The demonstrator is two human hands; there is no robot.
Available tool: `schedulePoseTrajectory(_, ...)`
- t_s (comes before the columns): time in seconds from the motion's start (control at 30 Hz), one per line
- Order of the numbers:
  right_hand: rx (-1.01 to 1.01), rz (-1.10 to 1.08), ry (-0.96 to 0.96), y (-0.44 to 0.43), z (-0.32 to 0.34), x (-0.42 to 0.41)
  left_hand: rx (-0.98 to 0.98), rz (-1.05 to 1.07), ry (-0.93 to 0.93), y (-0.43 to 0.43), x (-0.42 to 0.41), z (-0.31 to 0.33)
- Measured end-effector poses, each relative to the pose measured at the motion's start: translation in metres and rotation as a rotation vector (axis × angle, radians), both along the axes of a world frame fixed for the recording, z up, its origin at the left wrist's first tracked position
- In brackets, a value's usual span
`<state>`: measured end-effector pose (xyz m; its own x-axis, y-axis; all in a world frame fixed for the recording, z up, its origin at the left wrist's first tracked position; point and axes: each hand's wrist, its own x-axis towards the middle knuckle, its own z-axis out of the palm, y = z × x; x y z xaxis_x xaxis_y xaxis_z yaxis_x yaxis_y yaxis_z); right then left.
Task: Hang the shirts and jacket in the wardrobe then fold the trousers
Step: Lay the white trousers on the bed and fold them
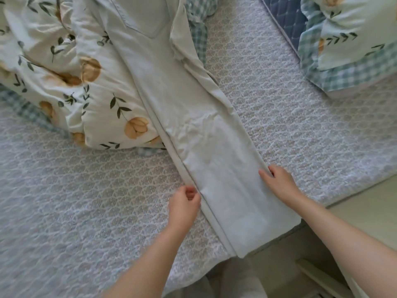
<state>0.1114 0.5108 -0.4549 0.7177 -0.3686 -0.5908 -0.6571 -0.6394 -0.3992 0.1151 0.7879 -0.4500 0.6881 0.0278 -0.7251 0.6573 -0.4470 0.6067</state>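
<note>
Pale, off-white trousers lie stretched out on the bed, folded lengthwise with one leg on top of the other. The waist and a back pocket are at the top of the view, and the hems hang just over the bed's near edge. My left hand pinches the trousers' left edge near the lower leg. My right hand grips the right edge at about the same height. No shirts, jacket or wardrobe are in view.
The bed has a white quilted cover. A floral duvet is bunched at the upper left, partly under the trousers. A floral pillow with a checked border lies at the upper right. Pale floor shows at the lower right.
</note>
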Motion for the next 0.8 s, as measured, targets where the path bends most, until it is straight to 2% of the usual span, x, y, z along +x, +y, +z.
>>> schedulePoseTrajectory(0.07,0.060,0.002,0.006,-0.006,0.003,-0.004,-0.036,0.148,0.084,-0.008,-0.001,0.000)
schedulePoseTrajectory(0.2,0.266,-0.059,0.034,-0.015,0.008,-0.001,-0.046,0.274,0.117,-0.019,-0.003,0.001)
schedulePoseTrajectory(0.47,0.592,-0.109,0.213,-0.036,0.007,0.002,-0.015,0.325,0.087,-0.035,-0.020,0.002)
schedulePoseTrajectory(0.6,0.616,-0.001,0.313,-0.046,0.009,-0.010,-0.032,0.400,0.139,-0.047,-0.028,0.005)
schedulePoseTrajectory(0.7,0.611,0.022,0.349,-0.049,0.009,-0.016,0.009,0.339,0.115,-0.056,-0.031,0.008)
schedulePoseTrajectory(0.8,0.634,0.001,0.363,-0.052,0.008,-0.019,0.061,0.140,0.110,-0.067,-0.045,0.010)
